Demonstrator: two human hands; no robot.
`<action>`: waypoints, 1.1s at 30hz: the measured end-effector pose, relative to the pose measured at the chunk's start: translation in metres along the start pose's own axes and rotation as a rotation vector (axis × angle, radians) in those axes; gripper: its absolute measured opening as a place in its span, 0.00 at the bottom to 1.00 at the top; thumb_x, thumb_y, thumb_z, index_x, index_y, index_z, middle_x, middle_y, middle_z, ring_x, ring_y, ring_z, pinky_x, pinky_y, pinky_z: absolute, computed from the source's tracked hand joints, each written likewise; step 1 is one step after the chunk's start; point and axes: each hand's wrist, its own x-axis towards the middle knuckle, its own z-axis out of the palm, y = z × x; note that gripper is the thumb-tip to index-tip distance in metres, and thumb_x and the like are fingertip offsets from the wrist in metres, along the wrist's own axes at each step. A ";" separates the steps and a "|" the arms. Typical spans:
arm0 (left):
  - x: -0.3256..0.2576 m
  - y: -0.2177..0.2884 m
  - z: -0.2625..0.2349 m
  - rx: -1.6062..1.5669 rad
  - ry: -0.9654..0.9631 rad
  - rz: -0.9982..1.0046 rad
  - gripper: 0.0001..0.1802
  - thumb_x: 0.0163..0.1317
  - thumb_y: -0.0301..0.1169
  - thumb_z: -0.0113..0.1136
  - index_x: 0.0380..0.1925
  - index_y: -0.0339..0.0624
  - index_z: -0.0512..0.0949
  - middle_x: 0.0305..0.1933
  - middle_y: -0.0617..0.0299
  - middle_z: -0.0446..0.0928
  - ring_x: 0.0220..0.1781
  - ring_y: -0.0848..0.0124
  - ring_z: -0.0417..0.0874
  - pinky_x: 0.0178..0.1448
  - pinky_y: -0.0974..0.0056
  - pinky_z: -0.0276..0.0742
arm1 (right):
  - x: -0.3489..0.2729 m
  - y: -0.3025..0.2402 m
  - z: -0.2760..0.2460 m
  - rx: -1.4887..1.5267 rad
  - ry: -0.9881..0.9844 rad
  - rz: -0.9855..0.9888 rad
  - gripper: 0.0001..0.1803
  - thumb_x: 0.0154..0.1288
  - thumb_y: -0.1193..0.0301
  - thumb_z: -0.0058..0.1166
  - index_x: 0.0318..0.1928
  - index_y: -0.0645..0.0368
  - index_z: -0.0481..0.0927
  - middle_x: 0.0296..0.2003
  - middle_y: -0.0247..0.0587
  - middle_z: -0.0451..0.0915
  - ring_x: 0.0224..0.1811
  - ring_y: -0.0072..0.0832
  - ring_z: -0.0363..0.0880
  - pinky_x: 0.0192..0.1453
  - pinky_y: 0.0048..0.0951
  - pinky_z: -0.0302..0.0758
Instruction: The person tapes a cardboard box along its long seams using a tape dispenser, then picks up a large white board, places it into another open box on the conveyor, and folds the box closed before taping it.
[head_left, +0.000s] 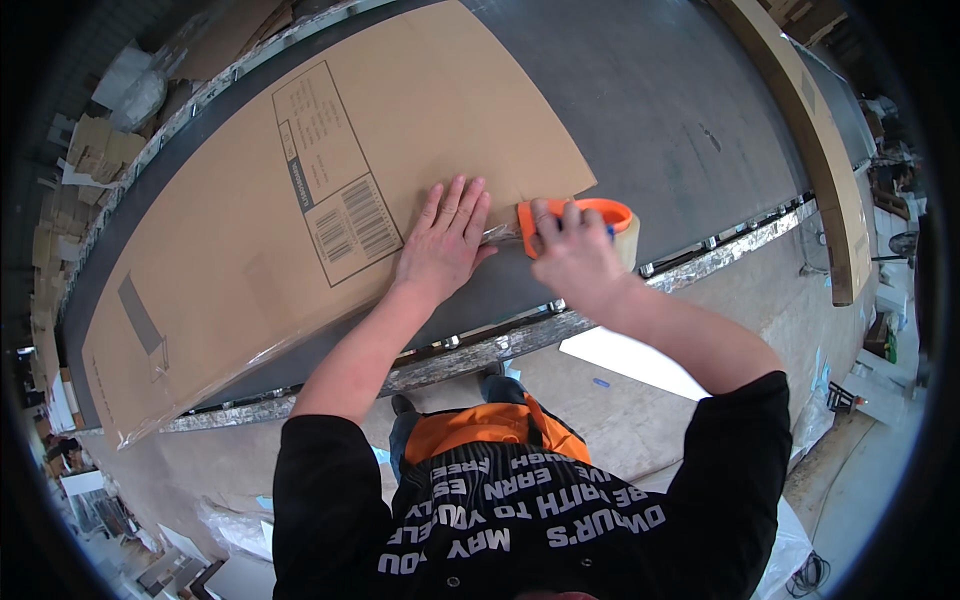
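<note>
A large flat cardboard box with printed labels lies on a dark conveyor belt. My left hand rests flat on it near its front edge, fingers stretched out beside the barcode label. In my right hand is an orange tape dispenser with a roll of clear tape, at the box's near right corner. A strip of clear tape runs from the dispenser along the box edge toward my left hand. More clear tape shows along the front edge farther left.
The dark belt has a worn metal side rail between it and me. A long narrow carton lies across the belt at right. On the floor are a white sheet and a small blue object. Stacked cardboard stands at far left.
</note>
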 end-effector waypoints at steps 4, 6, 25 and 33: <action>0.016 0.020 0.013 0.223 0.024 -0.124 0.36 0.68 0.48 0.47 0.68 0.33 0.58 0.76 0.51 0.52 0.78 0.54 0.48 0.79 0.47 0.40 | 0.025 -0.078 0.013 -0.947 0.001 0.084 0.15 0.48 0.74 0.57 0.39 0.62 0.85 0.36 0.45 0.81 0.24 0.32 0.71 0.25 0.33 0.68; 0.016 0.019 0.013 0.106 0.089 -0.136 0.36 0.68 0.47 0.46 0.68 0.33 0.59 0.76 0.50 0.52 0.78 0.53 0.49 0.79 0.47 0.40 | 0.024 -0.086 0.018 -1.287 -0.131 -0.082 0.19 0.44 0.74 0.61 0.42 0.60 0.84 0.34 0.42 0.81 0.29 0.33 0.75 0.28 0.34 0.70; -0.299 -0.142 -0.027 0.375 0.222 -0.638 0.74 0.28 0.70 0.66 0.70 0.32 0.50 0.74 0.41 0.51 0.76 0.44 0.48 0.75 0.38 0.44 | 0.090 0.011 -0.011 2.193 0.367 0.527 0.33 0.55 0.76 0.57 0.64 0.66 0.70 0.52 0.42 0.77 0.54 0.25 0.74 0.60 0.27 0.70; -0.449 -0.162 -0.042 -0.080 0.759 -1.208 0.62 0.54 0.57 0.65 0.72 0.32 0.39 0.75 0.40 0.49 0.77 0.51 0.48 0.77 0.49 0.42 | 0.136 0.027 0.065 1.530 0.479 0.849 0.33 0.65 0.53 0.54 0.62 0.63 0.72 0.53 0.45 0.78 0.56 0.30 0.74 0.61 0.31 0.68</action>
